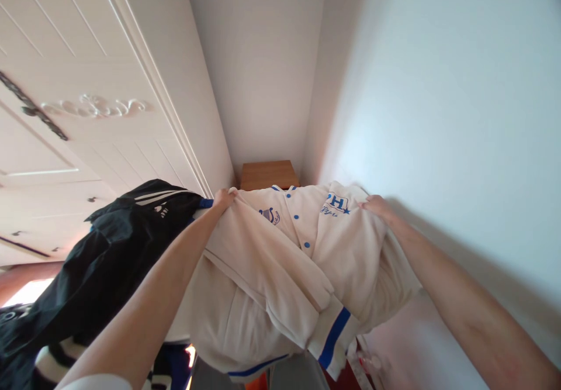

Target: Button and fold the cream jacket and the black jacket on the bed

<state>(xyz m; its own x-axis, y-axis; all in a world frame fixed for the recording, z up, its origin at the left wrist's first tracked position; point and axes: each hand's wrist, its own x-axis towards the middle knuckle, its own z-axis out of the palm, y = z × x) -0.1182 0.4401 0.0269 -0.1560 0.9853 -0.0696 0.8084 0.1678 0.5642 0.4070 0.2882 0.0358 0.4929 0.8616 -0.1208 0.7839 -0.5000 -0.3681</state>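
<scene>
A cream jacket with blue buttons, blue-striped cuffs and a blue letter patch hangs spread out in front of me. My left hand is closed on its shoulder at the left. At the opposite shoulder, my right hand pinches the fabric near the letter patch. One sleeve falls diagonally across the jacket's front, its cuff low at the centre right. Black clothing with white stripes hangs beside my left forearm.
A white cabinet with carved trim rises on the left. The pale wall stands close on the right. Behind the jacket is a brown wooden piece. Grey surfaces show below the jacket.
</scene>
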